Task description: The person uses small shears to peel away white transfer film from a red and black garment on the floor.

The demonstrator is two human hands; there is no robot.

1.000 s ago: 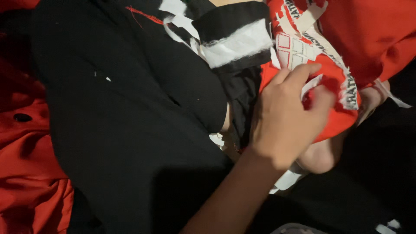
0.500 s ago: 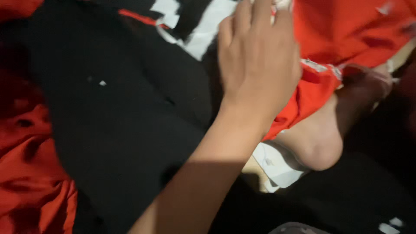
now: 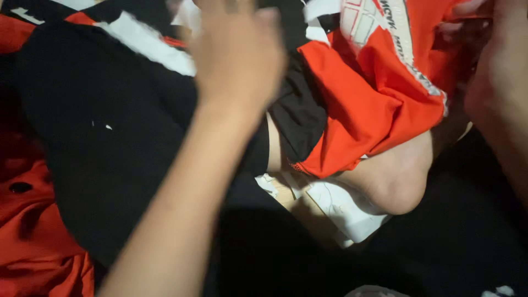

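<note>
My left hand reaches up over a black garment with white strips. I see its blurred back, fingers spread, nothing in it. A red garment with a white printed panel lies bunched to its right, over a black lining. My right hand is at the right edge, its fingertips closed on the top corner of the red garment. A bare heel sticks out under the red fabric, resting on white cloth.
More red fabric with a dark button lies at the lower left. Dark cloth covers the lower right. Clothes fill the whole view, and no bare surface shows.
My left hand let go of the red garment and moved up and left over the black one. The red garment now lies spread further open, and my right hand shows at the right edge.
</note>
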